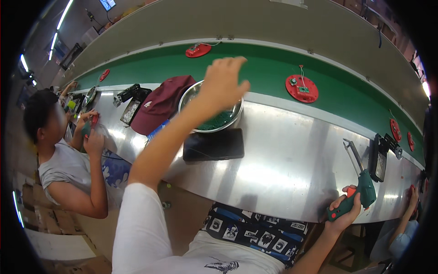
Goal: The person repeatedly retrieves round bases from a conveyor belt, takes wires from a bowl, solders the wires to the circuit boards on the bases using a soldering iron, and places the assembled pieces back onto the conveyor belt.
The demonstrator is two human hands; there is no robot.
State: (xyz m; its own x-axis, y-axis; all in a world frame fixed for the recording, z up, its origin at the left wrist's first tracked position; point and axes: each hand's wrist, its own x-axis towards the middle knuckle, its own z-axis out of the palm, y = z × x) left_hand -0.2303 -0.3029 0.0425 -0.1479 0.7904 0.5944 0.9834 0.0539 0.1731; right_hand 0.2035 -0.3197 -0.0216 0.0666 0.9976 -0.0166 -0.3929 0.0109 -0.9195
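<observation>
Two hands work at the steel desk point(283, 160). Left hand point(223, 86) hovers over the bowl point(212, 123) of green parts beside a cap point(162, 102), fingers loosely curled, holding nothing visible. Right hand point(344, 211) grips a green soldering gun point(360, 192) at the desk's near edge.

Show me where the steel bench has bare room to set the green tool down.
The widest bare patch of bench lies between the black phone and the green tool in the right hand. It is crowded on the left, around the metal bowl under the left hand and the maroon cap.
</observation>
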